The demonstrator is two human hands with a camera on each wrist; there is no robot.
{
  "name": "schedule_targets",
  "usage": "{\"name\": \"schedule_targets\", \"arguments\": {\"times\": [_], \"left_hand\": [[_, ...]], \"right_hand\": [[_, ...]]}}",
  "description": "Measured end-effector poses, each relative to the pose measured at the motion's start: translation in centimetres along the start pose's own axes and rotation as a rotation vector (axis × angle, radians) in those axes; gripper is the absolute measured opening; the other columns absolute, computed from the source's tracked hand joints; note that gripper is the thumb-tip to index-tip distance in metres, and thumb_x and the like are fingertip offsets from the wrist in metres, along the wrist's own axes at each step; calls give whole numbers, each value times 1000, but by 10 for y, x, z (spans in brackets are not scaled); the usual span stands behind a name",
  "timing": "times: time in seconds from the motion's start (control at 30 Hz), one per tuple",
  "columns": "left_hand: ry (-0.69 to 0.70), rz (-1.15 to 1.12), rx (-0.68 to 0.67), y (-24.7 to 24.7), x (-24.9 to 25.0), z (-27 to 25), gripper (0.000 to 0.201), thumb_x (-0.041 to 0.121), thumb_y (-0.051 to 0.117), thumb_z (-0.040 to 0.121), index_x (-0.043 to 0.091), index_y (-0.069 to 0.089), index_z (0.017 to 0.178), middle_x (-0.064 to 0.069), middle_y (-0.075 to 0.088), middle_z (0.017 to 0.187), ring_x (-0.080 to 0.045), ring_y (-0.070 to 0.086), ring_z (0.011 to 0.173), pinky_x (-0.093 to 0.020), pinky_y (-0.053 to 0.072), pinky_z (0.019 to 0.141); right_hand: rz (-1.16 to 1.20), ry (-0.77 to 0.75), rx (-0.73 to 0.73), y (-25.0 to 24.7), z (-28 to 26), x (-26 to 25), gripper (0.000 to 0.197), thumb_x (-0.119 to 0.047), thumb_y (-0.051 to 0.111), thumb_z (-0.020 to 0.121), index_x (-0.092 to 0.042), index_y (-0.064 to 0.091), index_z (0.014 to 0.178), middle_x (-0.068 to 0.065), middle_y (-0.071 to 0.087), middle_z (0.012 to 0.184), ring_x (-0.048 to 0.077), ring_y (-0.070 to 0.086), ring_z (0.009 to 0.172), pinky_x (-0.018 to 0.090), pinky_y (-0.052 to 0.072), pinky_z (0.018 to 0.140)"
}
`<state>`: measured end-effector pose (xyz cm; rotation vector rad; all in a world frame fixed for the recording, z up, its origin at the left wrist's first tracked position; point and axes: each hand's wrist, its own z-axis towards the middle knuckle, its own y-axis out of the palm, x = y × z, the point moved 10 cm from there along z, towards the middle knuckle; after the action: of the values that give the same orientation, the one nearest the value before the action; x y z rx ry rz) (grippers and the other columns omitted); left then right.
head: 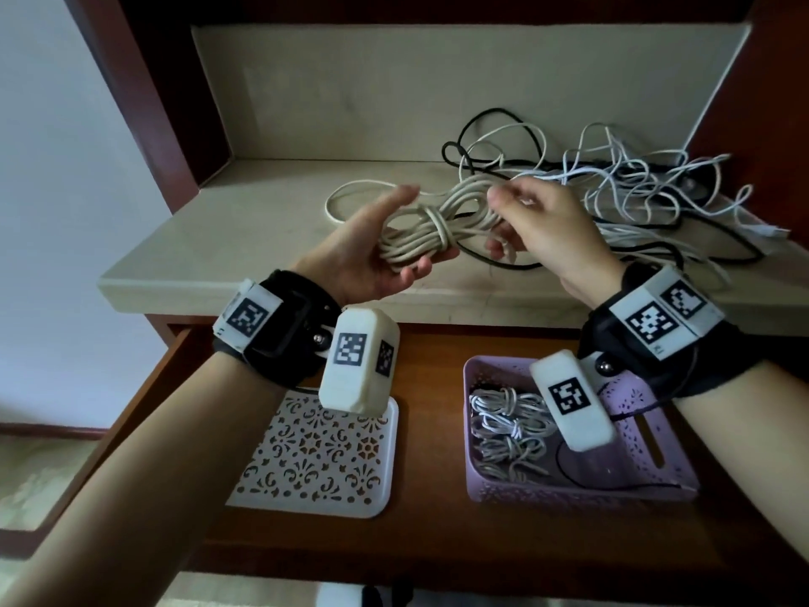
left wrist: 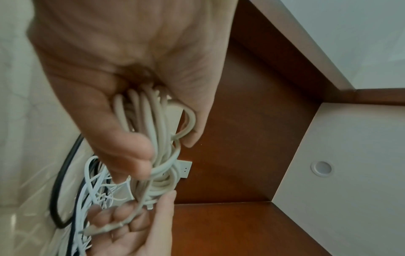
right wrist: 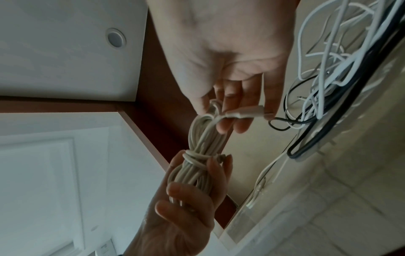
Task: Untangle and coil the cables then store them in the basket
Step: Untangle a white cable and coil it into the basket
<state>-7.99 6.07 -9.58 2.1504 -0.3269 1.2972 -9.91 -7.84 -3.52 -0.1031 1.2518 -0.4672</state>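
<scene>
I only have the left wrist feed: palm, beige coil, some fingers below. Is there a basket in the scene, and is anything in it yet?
Observer: Yes. The head view shows a purple basket in the open drawer, with coiled white cables already inside.
Operator: What's next to the basket?
Observer: A white patterned lid lies flat in the drawer, on the person's left of the basket.
Operator: How much is still tangled?
Observer: A pile of white and black cables sits on the marble shelf behind the right hand.
Operator: Is the beige coil tied?
Observer: In the right wrist view a loop wraps round the middle of the beige coil; the left hand holds it.
</scene>
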Motion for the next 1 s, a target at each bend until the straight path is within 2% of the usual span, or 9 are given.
{"name": "schedule_targets", "arguments": {"times": [0.13,0.33,0.5,0.57,0.67,0.73,0.83,0.9,1.0], "left_hand": [[-49,71,-35,19,-7,4,31,33,44,91,7,60,95,-13,70,77,-10,54,39,-13,43,36],[-180,427,-186,43,-43,13,43,40,38,91,6,63,99,-10,71,80,-12,57,44,-16,46,37],[-259,554,-255,52,-76,19,52,46,20,99,13,58,86,-1,65,57,-10,55,41,-13,42,38],[-222,611,-305,58,-82,19,43,44,24,99,17,57,91,3,64,60,-7,55,45,-15,44,40],[-149,751,-363,70,-87,17,11,22,45,97,24,55,94,7,65,68,-5,55,50,-17,49,49],[-130,850,-386,73,-96,19,12,15,53,94,27,54,95,6,64,75,-4,57,52,-18,52,53],[-146,858,-362,69,-107,26,10,16,52,95,15,56,104,-4,63,81,-6,58,49,-20,54,52],[-182,833,-346,64,-114,30,19,18,48,97,6,55,110,-9,62,81,-8,58,46,-21,54,49],[-217,830,-326,58,-121,33,14,20,46,98,10,55,100,-9,60,80,-9,57,44,-23,54,49]], "right_hand": [[3,54,-5,-17,-10,6,16,-21,54,95,-14,57,80,-2,59,44,12,58,42,19,45,41],[-21,269,-91,-37,-32,39,24,-17,53,94,-10,53,71,1,56,43,18,58,38,21,43,38],[-190,530,-213,-46,-68,79,26,-17,43,96,-1,56,81,11,59,44,14,54,33,12,34,33],[-213,628,-237,-50,-80,97,28,-17,41,96,0,55,80,11,59,44,15,55,35,13,36,34],[-250,739,-254,-57,-92,118,29,-18,39,97,-1,56,80,10,60,44,17,58,38,18,44,39],[-290,793,-286,-57,-100,128,31,-20,37,98,-2,56,80,9,61,45,17,60,39,22,46,44],[-289,835,-310,-55,-109,138,39,-28,33,102,1,57,91,9,64,52,19,62,44,24,49,44],[-267,847,-321,-52,-113,143,44,-37,34,101,0,57,99,12,67,62,22,62,49,27,51,46],[-273,864,-376,-43,-119,148,37,-42,41,98,-8,56,103,12,68,79,22,62,57,26,52,45]]}}
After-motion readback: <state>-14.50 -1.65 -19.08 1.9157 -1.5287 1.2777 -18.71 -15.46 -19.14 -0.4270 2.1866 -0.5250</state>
